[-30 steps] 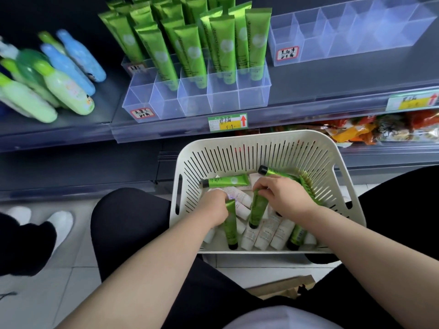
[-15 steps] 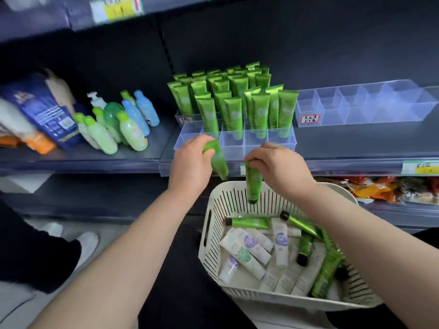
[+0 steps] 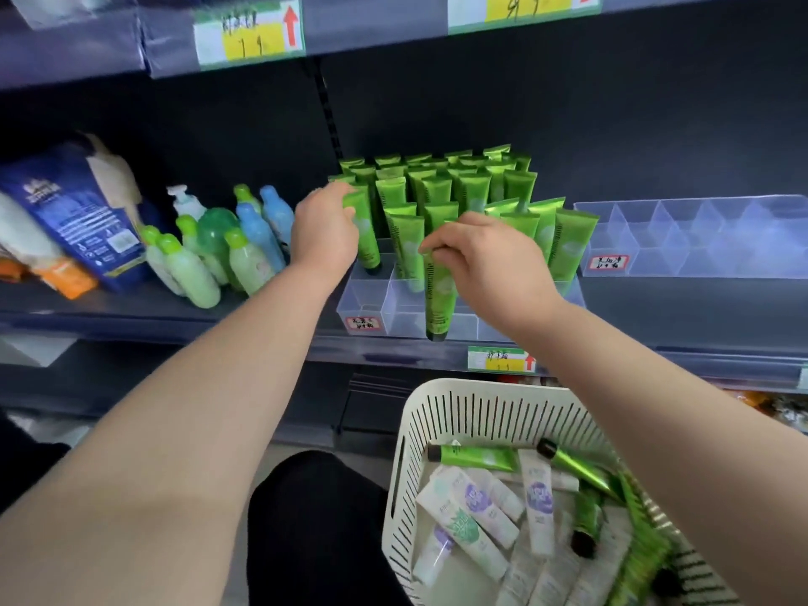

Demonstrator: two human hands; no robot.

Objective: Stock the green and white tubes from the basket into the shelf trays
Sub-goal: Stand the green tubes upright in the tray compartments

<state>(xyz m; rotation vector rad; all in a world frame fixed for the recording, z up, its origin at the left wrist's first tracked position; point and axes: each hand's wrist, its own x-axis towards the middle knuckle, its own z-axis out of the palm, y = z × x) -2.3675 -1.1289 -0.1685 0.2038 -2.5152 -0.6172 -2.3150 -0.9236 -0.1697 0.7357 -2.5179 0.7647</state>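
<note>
One green tube [image 3: 438,299] hangs cap down below our right hand [image 3: 489,264], which pinches its top edge over the near cells of the clear tray [image 3: 365,299]. A second tube [image 3: 366,242] points cap down into a left cell, gripped by our left hand [image 3: 325,231]. The basket [image 3: 481,400] sits nearer, to the right.

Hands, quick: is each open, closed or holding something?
Left hand: holding a green tube, cap down.
Right hand: pinching a second green tube by its crimped end.
</note>
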